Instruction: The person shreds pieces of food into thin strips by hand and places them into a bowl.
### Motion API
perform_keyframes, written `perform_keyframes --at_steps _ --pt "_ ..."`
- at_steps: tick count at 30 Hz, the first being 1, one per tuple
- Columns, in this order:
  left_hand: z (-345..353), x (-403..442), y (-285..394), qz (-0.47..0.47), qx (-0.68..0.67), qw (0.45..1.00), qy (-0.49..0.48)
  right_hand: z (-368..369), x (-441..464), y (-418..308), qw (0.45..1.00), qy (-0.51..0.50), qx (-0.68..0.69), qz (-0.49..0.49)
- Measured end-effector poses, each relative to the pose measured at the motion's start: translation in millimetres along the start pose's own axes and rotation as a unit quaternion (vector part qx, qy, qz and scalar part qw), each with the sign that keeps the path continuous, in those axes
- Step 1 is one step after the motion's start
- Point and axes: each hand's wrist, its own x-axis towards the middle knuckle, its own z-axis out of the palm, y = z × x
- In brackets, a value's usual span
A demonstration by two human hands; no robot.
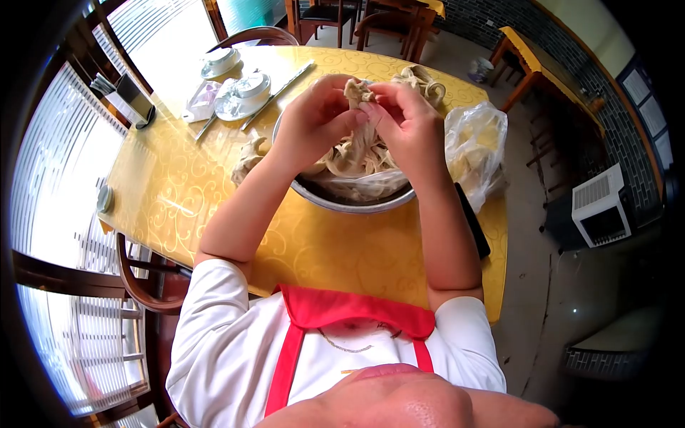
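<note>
Both my hands are raised over a round metal basin (354, 208). My left hand (317, 121) and my right hand (412, 121) pinch one limp, tan-beige stringy piece (357, 93) between thumbs and fingers; its exact kind I cannot make out. Similar soft strips (349, 158) fill the basin, partly over clear plastic film (367, 187) at its near side. One more clump (250, 158) lies on the table left of the basin, and another tangled clump (426, 83) sits beyond my right hand. Close to my right forearm is a clear plastic bag (477, 146) with yellowish contents.
The yellow patterned table (342, 250) carries wrapped cups and plates (246, 93), chopsticks (278, 96) and a small dish (105, 198). A black flat object (474, 221) lies by my right forearm. A wooden chair (146, 285) stands left; a white appliance (601, 207) is at right.
</note>
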Motion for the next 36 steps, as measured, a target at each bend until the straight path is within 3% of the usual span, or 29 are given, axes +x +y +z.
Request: perform_keyframes --at_steps 2,5,11,17,20,23,26,29,32,36 --pt "-0.8 1.8 -4.5 0.047 0.099 0.994 0.016 0.1 -1.3 -0.7 1.0 0.007 -0.007 0.007" --pt "4.1 -2.4 13.9 0.029 0.228 0.973 0.026 0.2 -1.6 0.6 0.999 0.014 -0.016 -0.035" --pt "9.8 -2.4 10.5 0.147 0.213 0.966 0.013 2.0 -2.4 -0.3 0.996 0.029 -0.049 -0.071" --pt "8.9 -3.9 1.1 0.071 0.035 0.995 0.059 3.1 -4.7 0.5 0.999 0.007 0.047 0.018" --pt "8.0 -2.5 4.8 0.068 0.025 0.993 0.089 5.4 -1.8 5.2 0.991 -0.003 0.131 0.011" --pt "4.8 -2.1 11.6 0.123 0.208 0.965 0.099 6.5 1.2 6.3 0.993 -0.015 0.108 -0.041" --pt "11.0 -4.7 16.1 0.124 0.243 0.955 0.116 0.6 0.7 7.5 0.998 -0.018 0.038 -0.043" --pt "4.6 -1.0 9.9 0.146 0.229 0.956 0.113 -0.6 -0.5 6.4 0.998 -0.013 0.065 0.0" --pt "-2.3 2.6 6.3 0.113 0.041 0.982 0.145 1.5 -1.5 -2.4 0.986 0.011 0.132 0.1" --pt "-16.5 6.1 10.2 0.136 -0.063 0.971 0.187 -1.6 2.2 1.7 0.96 0.061 0.233 0.146"
